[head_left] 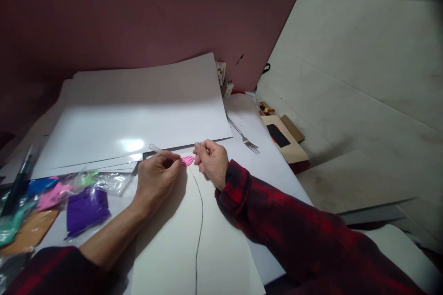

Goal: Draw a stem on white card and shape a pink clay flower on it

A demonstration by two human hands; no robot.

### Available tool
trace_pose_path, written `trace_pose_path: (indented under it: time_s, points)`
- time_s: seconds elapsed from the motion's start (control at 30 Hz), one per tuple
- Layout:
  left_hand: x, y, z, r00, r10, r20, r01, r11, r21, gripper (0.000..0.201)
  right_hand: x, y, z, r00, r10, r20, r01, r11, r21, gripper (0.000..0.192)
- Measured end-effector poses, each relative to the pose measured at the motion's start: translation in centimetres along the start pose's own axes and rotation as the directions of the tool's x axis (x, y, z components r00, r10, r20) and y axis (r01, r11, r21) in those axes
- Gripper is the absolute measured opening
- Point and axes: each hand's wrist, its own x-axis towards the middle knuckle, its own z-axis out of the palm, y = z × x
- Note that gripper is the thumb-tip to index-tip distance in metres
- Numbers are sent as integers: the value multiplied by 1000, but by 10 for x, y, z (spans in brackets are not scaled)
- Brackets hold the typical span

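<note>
My left hand (157, 177) pinches a small pink piece of modelling clay (188, 161), which has ridges across it, over the top of a white sheet of paper (173, 249). Just right of the clay is my right hand (212, 161), its fingers closed; whatever is between them, if anything, is too small to make out. Down the sheet from below the clay runs a dark wavy drawn line (201, 207). Behind my left fingers lies the end of a clear plastic stick (154, 147).
Bags of coloured clay, among them a purple one (86, 209), lie at the left near a dark pen-like object (19, 184). Large white boards (138, 101) rest at the back. A fork (244, 136) lies right of them, and a cardboard box (290, 147) stands beyond the table edge.
</note>
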Motion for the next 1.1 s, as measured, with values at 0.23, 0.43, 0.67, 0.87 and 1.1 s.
trace_pose_path:
  time_s: [0.23,0.43,0.67,0.87,1.1]
  points:
    - [1,2,-1,1000,-19,-25,20,999,46,10,0,0,0,1000,1,-5,-1,1000,0,34]
    - [2,-2,-2,998,-31,-53,34,999,42,8,0,-1,1,1000,6,-12,-6,1000,5,34]
    - [5,-2,-4,995,-70,-66,71,997,15,8,0,-1,1,1000,10,-15,-10,1000,6,33]
    - [6,-2,-5,992,-84,-96,85,996,5,7,0,-1,1,1000,8,-18,-8,1000,20,32]
    - [3,-1,-6,982,-140,-125,131,988,-76,10,0,0,0,1000,10,-10,-10,1000,17,33]
